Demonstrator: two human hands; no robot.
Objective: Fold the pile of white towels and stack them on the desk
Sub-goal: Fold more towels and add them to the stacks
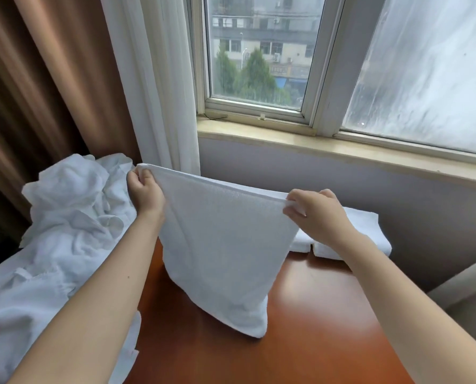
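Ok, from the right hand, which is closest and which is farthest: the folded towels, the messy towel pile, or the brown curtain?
1. Folded towels: on the desk, just behind the right hand holding the towel.
2. Messy towel pile: on the left, past the left hand.
3. Brown curtain: far left, behind the pile.

A white terry-cloth towel (pixel 225 245), nubby and matt, above a reddish-brown wooden desk (pixel 300 342) polished to a gloss. At left, a crumpled pile of white towels (pixel 65 217) in the same soft, matt cloth. Far left, a brown fabric curtain (pixel 37 92) with a slight sheen; the beige window sill (pixel 342 146) looks smooth and stone-like.
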